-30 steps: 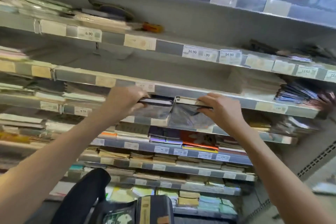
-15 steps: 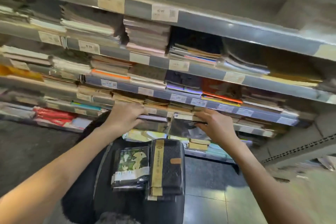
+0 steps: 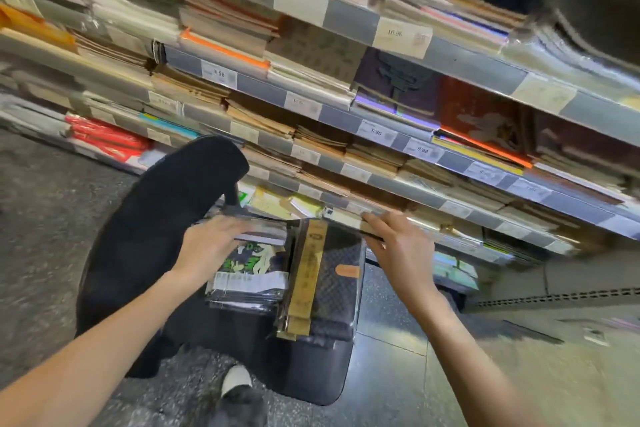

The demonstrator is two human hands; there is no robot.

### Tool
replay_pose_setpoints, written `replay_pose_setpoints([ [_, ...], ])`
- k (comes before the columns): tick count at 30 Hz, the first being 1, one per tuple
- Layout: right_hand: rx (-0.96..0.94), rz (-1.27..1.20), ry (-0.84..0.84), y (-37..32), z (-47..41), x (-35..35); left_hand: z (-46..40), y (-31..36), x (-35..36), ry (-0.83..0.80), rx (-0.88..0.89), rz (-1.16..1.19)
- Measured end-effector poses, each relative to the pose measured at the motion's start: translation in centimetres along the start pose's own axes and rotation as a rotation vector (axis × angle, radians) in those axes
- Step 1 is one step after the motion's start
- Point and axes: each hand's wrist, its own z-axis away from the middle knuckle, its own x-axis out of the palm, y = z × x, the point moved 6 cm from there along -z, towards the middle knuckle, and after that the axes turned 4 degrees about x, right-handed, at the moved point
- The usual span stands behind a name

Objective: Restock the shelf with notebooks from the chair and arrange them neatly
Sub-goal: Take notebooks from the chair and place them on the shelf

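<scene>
My left hand (image 3: 211, 246) and right hand (image 3: 401, 246) each grip one end of a wrapped notebook (image 3: 263, 236), fingers curled, above two notebook stacks (image 3: 322, 288) on the black chair (image 3: 145, 253), below the shelf (image 3: 381, 184).

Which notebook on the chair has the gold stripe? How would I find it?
Find the black chair in front of the shelves. Two piles sit on its seat; take the right one. Its top notebook is dark and checked with a gold stripe; its neighbour has a green cartoon.
</scene>
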Motion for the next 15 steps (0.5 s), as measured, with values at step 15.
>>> replay_pose_setpoints([
  [15, 0.073, -0.033, -0.64, -1.9, 14.7, 14.0, 9.1, 0.6, 11.1, -0.206, -0.238, 0.243],
])
